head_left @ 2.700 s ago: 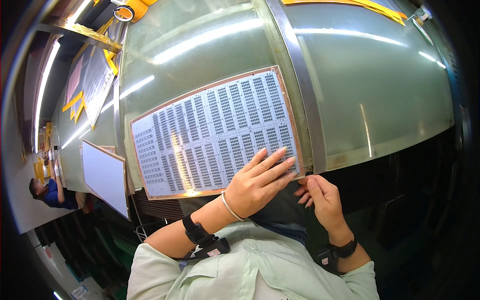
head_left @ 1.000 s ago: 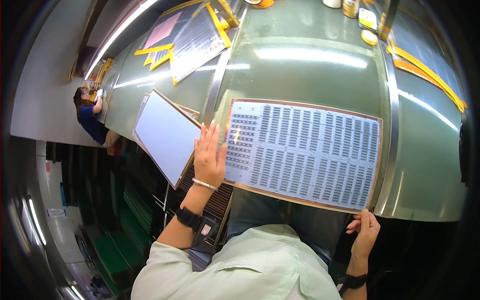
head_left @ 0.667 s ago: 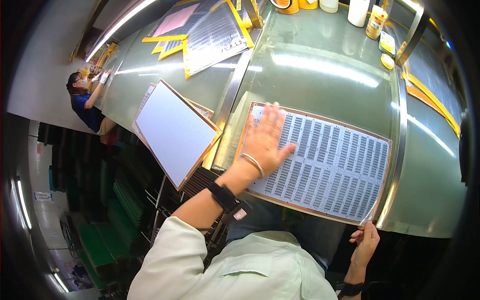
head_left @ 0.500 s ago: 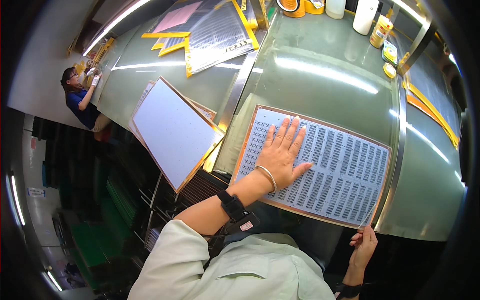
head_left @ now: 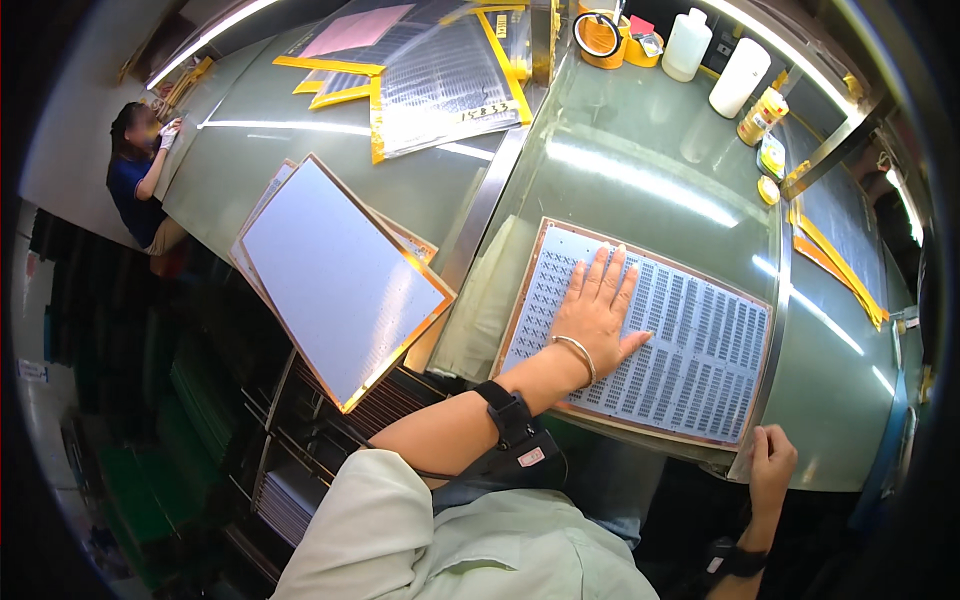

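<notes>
A panel (head_left: 690, 420) with a pale blue-white face, rows of small dark marks and a copper-coloured border lies on the glass-topped bench. My left hand (head_left: 597, 315) rests on it, palm down with fingers spread, over the left part of the marks. Just off the panel's near right corner, my right hand (head_left: 773, 462) is closed, its fingers pinched together. A thin clear film (head_left: 740, 466) shows beside those fingers and seems gripped by them; how far it reaches over the panel is hard to see.
Left of the panel, a stack of pale boards (head_left: 335, 270) overhangs the bench's front edge. Yellow-edged film sheets (head_left: 440, 95) lie at the back left. Tape rolls (head_left: 600, 40), white bottles (head_left: 740, 78) and a yellow can (head_left: 763, 116) stand behind. Another person (head_left: 143, 180) sits far left.
My right hand has moved slightly up and right, from beneath the panel's corner to beside it. My left hand stays flat on the panel. The whole view has shifted a little.
</notes>
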The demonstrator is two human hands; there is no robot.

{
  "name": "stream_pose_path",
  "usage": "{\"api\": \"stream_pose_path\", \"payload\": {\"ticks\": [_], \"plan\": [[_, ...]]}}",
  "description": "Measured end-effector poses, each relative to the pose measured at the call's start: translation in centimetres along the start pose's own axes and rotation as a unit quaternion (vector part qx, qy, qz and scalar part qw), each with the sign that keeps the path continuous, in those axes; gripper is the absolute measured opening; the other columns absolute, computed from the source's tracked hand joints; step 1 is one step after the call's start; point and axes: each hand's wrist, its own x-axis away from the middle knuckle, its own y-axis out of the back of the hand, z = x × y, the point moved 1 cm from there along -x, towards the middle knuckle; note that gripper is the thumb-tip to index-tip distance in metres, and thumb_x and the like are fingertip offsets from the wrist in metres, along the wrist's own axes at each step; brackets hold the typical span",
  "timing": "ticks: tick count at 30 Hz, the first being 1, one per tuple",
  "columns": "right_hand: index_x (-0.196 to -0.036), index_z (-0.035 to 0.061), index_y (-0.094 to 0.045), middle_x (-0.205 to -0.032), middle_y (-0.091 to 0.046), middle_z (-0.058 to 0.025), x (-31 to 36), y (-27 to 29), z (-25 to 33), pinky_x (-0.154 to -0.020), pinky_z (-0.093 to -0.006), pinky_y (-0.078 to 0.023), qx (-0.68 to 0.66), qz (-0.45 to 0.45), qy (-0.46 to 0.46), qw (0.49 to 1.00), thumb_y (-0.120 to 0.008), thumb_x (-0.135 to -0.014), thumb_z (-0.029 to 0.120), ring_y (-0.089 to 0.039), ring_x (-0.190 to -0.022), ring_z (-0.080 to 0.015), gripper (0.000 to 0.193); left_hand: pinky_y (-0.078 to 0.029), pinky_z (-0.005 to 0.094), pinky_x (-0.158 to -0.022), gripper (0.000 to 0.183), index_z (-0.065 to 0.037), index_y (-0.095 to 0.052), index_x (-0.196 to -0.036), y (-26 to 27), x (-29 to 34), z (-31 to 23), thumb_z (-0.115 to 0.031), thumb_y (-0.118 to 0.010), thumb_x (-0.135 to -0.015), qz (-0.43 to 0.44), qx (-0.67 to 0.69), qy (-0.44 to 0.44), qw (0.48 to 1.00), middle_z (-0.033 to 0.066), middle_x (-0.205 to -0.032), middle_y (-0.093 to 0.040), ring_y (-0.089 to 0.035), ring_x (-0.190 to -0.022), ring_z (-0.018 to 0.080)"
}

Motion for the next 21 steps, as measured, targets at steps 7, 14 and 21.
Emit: {"api": "stream_pose_path", "payload": {"ticks": [7,14,21], "plan": [[-0.112,-0.0039,-0.060,-0.093,-0.058,-0.0162,-5.2,-3.7,11.3,-0.077,-0.0391,-0.046,0.069,0.109,0.286,0.950,-0.065,-0.079,0.004,-0.057,-0.086,-0.0324,0.035,-0.018,0.0527,-0.113,0.071,0.003,-0.042,-0.137,5.9,0.0,5.2,-0.046,-0.057,-0.088,0.001,-0.006,-0.019,1.000,0.0198,-0.147,-0.036,-0.023,-0.141,0.0376],[-0.127,-0.0026,-0.054,-0.089,-0.051,-0.0128,-7.9,-5.2,7.6,-0.072,-0.0389,-0.045,0.150,0.107,0.379,0.907,-0.069,-0.075,0.006,-0.053,-0.080,-0.0298,0.054,-0.023,0.0619,-0.106,0.062,-0.003,-0.050,-0.133,6.2,2.7,4.4,-0.044,-0.060,-0.086,-0.031,-0.113,0.057,0.991,0.0075,-0.143,-0.045,-0.032,-0.136,0.0359],[-0.133,0.0051,-0.053,-0.080,-0.048,-0.0093,-8.0,-6.2,11.2,-0.064,-0.0362,-0.044,0.175,0.145,0.385,0.894,-0.071,-0.074,0.010,-0.051,-0.073,-0.0257,0.062,-0.023,0.0635,-0.105,0.052,-0.023,-0.052,-0.135,6.9,3.0,4.0,-0.042,-0.060,-0.087,-0.024,-0.090,0.063,0.994,0.0131,-0.146,-0.038,-0.029,-0.137,0.0406]]}}
